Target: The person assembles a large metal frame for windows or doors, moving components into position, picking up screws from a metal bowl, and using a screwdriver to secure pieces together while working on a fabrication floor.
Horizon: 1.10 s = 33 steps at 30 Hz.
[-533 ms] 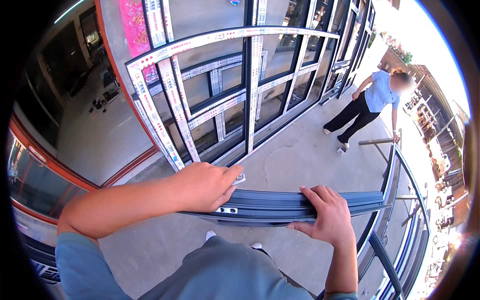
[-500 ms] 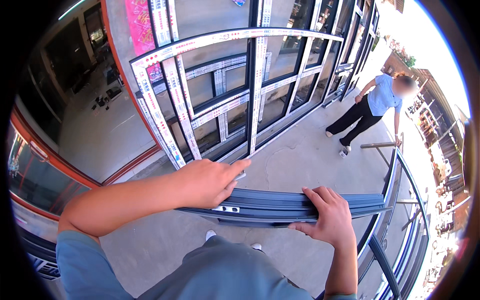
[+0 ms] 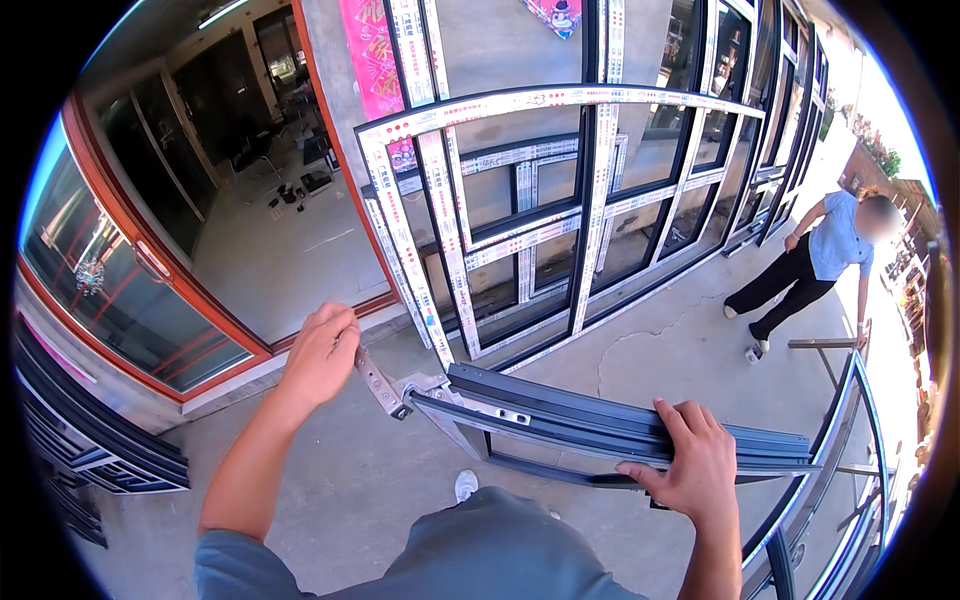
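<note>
A dark grey window frame (image 3: 600,415) lies across in front of me, its grooved edge upward. My right hand (image 3: 697,455) grips that edge toward its right part, fingers over the far side and thumb on the near side. At the frame's left end a flat silver metal hinge arm (image 3: 378,385) sticks out from the corner. My left hand (image 3: 322,355) is closed around the outer end of this arm; its fingertips are partly hidden. A small metal plate with dark slots (image 3: 514,416) sits in the frame's groove.
Tall window frames (image 3: 590,210) wrapped in printed film lean against the wall ahead. An orange-framed doorway (image 3: 330,130) is at the left, with dark frames (image 3: 90,420) stacked below. A person in a blue shirt (image 3: 840,240) stands at the right, beside more frames (image 3: 860,440).
My left hand has moved left off the frame's top and swung the metal arm outward. My right hand keeps its grip. The view has turned leftward.
</note>
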Each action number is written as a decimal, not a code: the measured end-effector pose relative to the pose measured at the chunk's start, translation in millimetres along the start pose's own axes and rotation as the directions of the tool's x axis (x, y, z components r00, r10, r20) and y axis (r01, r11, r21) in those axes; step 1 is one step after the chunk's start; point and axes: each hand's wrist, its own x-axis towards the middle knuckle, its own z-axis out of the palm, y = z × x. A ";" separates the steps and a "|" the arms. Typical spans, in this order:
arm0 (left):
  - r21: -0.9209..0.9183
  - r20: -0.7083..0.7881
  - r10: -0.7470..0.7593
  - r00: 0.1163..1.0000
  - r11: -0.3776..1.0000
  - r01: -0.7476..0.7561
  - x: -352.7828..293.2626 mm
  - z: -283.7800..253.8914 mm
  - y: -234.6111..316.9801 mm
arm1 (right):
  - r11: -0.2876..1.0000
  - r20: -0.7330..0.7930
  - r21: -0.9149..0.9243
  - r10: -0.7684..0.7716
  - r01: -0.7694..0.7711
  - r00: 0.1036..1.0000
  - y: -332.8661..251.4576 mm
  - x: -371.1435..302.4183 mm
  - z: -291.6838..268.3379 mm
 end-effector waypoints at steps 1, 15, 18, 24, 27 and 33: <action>0.024 -0.043 0.014 0.999 1.000 -0.013 -12.8 -0.7 0.2 | 1.000 0.008 0.002 0.007 -0.007 1.000 1.4 -1.0 -0.2; -0.662 -0.294 -0.309 0.905 0.748 0.040 -96.9 40.8 -80.1 | 0.998 -0.029 0.064 0.011 -0.009 1.000 4.8 3.6 2.6; -0.721 -0.100 -0.235 0.967 0.687 0.093 -102.5 88.6 -112.1 | 0.999 -0.066 0.047 0.000 0.003 0.998 6.4 6.9 7.1; -0.857 0.243 0.084 0.967 0.485 0.173 -49.2 154.4 -74.8 | 0.995 -0.137 0.096 -0.027 0.040 0.990 6.9 8.7 11.5; -0.936 0.312 0.302 0.901 0.262 0.237 -19.0 191.0 -59.4 | 0.976 -0.177 0.211 -0.016 0.054 0.984 8.0 10.7 10.3; -0.797 0.582 0.403 0.706 0.111 0.594 -9.0 250.8 -55.0 | 0.987 -0.463 0.051 0.156 -0.149 0.873 6.3 -2.9 40.3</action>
